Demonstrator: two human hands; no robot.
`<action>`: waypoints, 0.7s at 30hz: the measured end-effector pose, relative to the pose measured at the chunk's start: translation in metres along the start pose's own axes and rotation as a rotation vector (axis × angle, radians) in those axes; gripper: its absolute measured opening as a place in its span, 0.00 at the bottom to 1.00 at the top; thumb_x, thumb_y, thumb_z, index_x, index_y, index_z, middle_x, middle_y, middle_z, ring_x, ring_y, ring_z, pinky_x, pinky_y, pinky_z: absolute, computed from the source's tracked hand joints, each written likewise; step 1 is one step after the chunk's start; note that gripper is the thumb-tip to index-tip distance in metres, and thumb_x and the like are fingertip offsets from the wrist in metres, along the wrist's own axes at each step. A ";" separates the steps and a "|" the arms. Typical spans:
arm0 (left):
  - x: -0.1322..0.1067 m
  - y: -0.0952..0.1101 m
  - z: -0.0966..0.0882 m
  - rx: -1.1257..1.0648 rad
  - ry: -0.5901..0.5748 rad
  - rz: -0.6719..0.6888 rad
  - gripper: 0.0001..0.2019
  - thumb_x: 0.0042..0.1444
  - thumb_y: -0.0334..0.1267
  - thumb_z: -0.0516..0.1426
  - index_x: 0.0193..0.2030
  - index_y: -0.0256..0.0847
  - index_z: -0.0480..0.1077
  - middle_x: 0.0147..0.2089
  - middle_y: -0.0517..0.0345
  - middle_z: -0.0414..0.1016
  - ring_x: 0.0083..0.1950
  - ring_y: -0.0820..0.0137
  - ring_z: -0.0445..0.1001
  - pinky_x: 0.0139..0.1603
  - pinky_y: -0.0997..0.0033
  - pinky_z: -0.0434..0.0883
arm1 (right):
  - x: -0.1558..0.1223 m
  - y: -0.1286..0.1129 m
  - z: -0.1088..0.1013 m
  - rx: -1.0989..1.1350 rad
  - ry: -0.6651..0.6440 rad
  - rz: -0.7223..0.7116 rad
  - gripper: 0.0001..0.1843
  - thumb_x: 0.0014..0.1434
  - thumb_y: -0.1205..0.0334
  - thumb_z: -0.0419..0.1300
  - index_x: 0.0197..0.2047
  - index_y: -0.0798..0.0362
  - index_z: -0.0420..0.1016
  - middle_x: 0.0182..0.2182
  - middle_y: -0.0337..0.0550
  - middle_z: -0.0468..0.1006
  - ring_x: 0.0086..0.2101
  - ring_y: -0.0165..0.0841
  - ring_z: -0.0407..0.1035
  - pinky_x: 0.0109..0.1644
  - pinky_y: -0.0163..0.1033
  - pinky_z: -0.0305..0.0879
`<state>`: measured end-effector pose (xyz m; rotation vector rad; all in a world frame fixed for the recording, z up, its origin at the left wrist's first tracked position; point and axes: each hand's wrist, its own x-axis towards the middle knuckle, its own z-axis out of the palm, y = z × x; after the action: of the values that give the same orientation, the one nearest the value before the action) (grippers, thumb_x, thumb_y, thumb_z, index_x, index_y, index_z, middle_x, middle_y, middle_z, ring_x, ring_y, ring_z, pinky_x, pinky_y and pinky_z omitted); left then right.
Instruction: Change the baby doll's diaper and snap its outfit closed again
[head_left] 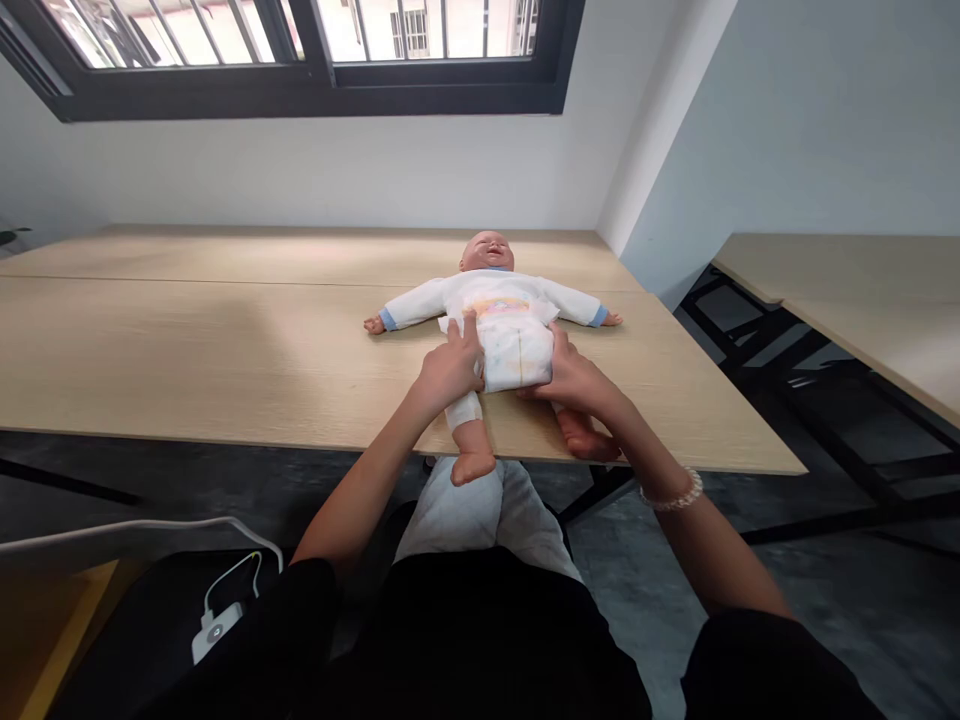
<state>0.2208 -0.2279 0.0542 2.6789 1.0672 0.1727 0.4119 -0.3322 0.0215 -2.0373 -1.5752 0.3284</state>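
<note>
A baby doll [420,305] in a white long-sleeved top with blue cuffs lies on its back, arms spread wide and head toward the wall. Around its hips sits a white diaper [517,358] with a coloured print across the waist. My left hand [452,368] grips the diaper's left side by the doll's thigh, fingers bent along its edge. On the opposite side my right hand [576,378] is closed round the diaper's edge, its fingertips partly hidden. The doll's bare feet show below, one foot [472,468] reaching past the table edge.
The doll lies on a light wooden table [187,350], near its front edge. A second wooden table [862,300] stands to the right. Behind are a wall and a dark-framed window [450,100]. A white cable [150,522] and a small white device [217,632] are at lower left.
</note>
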 end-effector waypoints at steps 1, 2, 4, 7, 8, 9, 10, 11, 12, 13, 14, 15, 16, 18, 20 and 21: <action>0.002 -0.001 -0.001 -0.017 -0.027 0.014 0.56 0.51 0.30 0.64 0.78 0.31 0.32 0.77 0.21 0.48 0.62 0.47 0.75 0.52 0.58 0.75 | 0.003 -0.003 -0.001 0.006 -0.031 0.027 0.65 0.47 0.51 0.73 0.75 0.61 0.37 0.62 0.67 0.68 0.58 0.57 0.68 0.58 0.52 0.69; 0.003 -0.002 -0.002 -0.033 -0.055 0.027 0.58 0.50 0.29 0.65 0.78 0.30 0.31 0.76 0.21 0.51 0.64 0.46 0.73 0.54 0.58 0.75 | 0.006 -0.007 -0.003 -0.003 -0.053 0.054 0.66 0.47 0.51 0.73 0.75 0.63 0.37 0.61 0.67 0.70 0.57 0.58 0.69 0.57 0.53 0.69; 0.005 -0.002 -0.005 -0.056 -0.096 0.052 0.60 0.47 0.29 0.68 0.78 0.30 0.33 0.72 0.22 0.57 0.66 0.44 0.71 0.57 0.57 0.73 | 0.009 -0.011 -0.006 -0.046 -0.085 0.100 0.64 0.47 0.49 0.74 0.74 0.64 0.41 0.59 0.67 0.73 0.56 0.60 0.70 0.56 0.53 0.70; 0.004 0.002 -0.006 -0.053 -0.089 0.064 0.60 0.44 0.35 0.73 0.77 0.31 0.42 0.68 0.25 0.61 0.66 0.40 0.70 0.58 0.57 0.73 | 0.010 -0.017 -0.009 -0.122 -0.108 0.158 0.61 0.46 0.47 0.75 0.71 0.66 0.50 0.58 0.68 0.74 0.54 0.61 0.72 0.52 0.52 0.71; 0.004 0.005 -0.006 -0.036 -0.065 0.046 0.58 0.44 0.36 0.74 0.76 0.31 0.45 0.68 0.26 0.62 0.66 0.40 0.70 0.57 0.57 0.73 | 0.010 -0.020 -0.009 -0.147 -0.102 0.171 0.60 0.47 0.46 0.75 0.71 0.67 0.50 0.57 0.68 0.75 0.53 0.61 0.72 0.50 0.52 0.71; 0.004 0.009 -0.005 -0.009 -0.034 0.015 0.56 0.44 0.36 0.74 0.75 0.31 0.47 0.67 0.26 0.62 0.66 0.40 0.71 0.56 0.56 0.73 | 0.008 -0.023 -0.008 -0.173 -0.091 0.178 0.60 0.48 0.45 0.74 0.71 0.67 0.49 0.57 0.69 0.75 0.53 0.61 0.73 0.49 0.51 0.71; 0.004 0.013 -0.005 0.025 0.001 -0.026 0.54 0.46 0.36 0.73 0.75 0.31 0.49 0.66 0.26 0.63 0.65 0.40 0.71 0.56 0.56 0.73 | 0.006 -0.027 -0.008 -0.203 -0.078 0.181 0.60 0.49 0.44 0.73 0.71 0.68 0.48 0.57 0.69 0.74 0.52 0.61 0.73 0.49 0.51 0.71; 0.004 0.017 -0.004 0.060 0.034 -0.069 0.51 0.48 0.35 0.72 0.74 0.30 0.50 0.65 0.26 0.64 0.64 0.41 0.72 0.57 0.56 0.73 | 0.004 -0.032 -0.007 -0.238 -0.064 0.186 0.59 0.51 0.45 0.72 0.72 0.67 0.47 0.57 0.69 0.74 0.51 0.60 0.74 0.48 0.50 0.70; 0.004 0.021 -0.003 0.091 0.062 -0.107 0.49 0.49 0.34 0.70 0.74 0.30 0.50 0.64 0.27 0.64 0.64 0.42 0.73 0.57 0.56 0.72 | 0.001 -0.037 -0.007 -0.279 -0.053 0.192 0.58 0.53 0.45 0.71 0.72 0.67 0.47 0.56 0.70 0.74 0.51 0.60 0.74 0.48 0.50 0.70; 0.003 0.025 -0.002 0.117 0.083 -0.136 0.47 0.51 0.33 0.69 0.74 0.30 0.51 0.64 0.28 0.65 0.63 0.43 0.74 0.58 0.56 0.72 | -0.002 -0.042 -0.008 -0.324 -0.046 0.202 0.56 0.54 0.47 0.70 0.72 0.66 0.46 0.56 0.70 0.74 0.51 0.60 0.74 0.48 0.50 0.70; 0.003 0.028 -0.001 0.137 0.095 -0.155 0.45 0.52 0.31 0.67 0.73 0.30 0.51 0.64 0.28 0.65 0.63 0.44 0.74 0.58 0.56 0.72 | -0.004 -0.047 -0.009 -0.365 -0.045 0.214 0.55 0.55 0.48 0.70 0.72 0.66 0.46 0.56 0.70 0.74 0.51 0.59 0.74 0.48 0.50 0.70; 0.002 0.030 -0.001 0.151 0.100 -0.165 0.44 0.53 0.30 0.66 0.73 0.30 0.51 0.64 0.29 0.65 0.62 0.45 0.75 0.58 0.57 0.72 | -0.006 -0.051 -0.011 -0.398 -0.054 0.222 0.53 0.56 0.49 0.70 0.72 0.66 0.47 0.55 0.70 0.75 0.51 0.59 0.74 0.48 0.49 0.70; 0.000 0.031 -0.001 0.163 0.099 -0.168 0.43 0.53 0.29 0.65 0.73 0.30 0.51 0.64 0.29 0.65 0.61 0.45 0.75 0.57 0.57 0.72 | -0.008 -0.054 -0.012 -0.419 -0.071 0.225 0.53 0.56 0.50 0.70 0.72 0.66 0.48 0.54 0.70 0.75 0.51 0.59 0.74 0.49 0.49 0.70; -0.004 0.031 -0.003 0.179 0.088 -0.165 0.43 0.53 0.29 0.64 0.74 0.30 0.50 0.65 0.29 0.64 0.61 0.45 0.75 0.56 0.58 0.72 | -0.010 -0.056 -0.016 -0.426 -0.124 0.222 0.53 0.54 0.50 0.71 0.71 0.65 0.49 0.52 0.68 0.77 0.51 0.59 0.75 0.49 0.50 0.70; -0.009 0.028 -0.004 0.169 0.060 -0.152 0.47 0.51 0.31 0.67 0.74 0.31 0.49 0.65 0.29 0.63 0.61 0.44 0.75 0.56 0.57 0.73 | -0.011 -0.052 -0.020 -0.386 -0.185 0.214 0.54 0.53 0.48 0.72 0.71 0.64 0.50 0.50 0.66 0.78 0.50 0.60 0.75 0.49 0.52 0.71; -0.012 0.025 -0.005 0.147 0.039 -0.137 0.49 0.49 0.33 0.69 0.74 0.32 0.48 0.65 0.29 0.62 0.61 0.42 0.74 0.56 0.56 0.73 | -0.012 -0.049 -0.022 -0.345 -0.212 0.208 0.56 0.51 0.46 0.73 0.71 0.63 0.50 0.50 0.65 0.78 0.50 0.61 0.74 0.50 0.54 0.71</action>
<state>0.2278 -0.2526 0.0659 2.7270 1.3182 0.1261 0.3797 -0.3408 0.0652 -2.5131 -1.6367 0.3806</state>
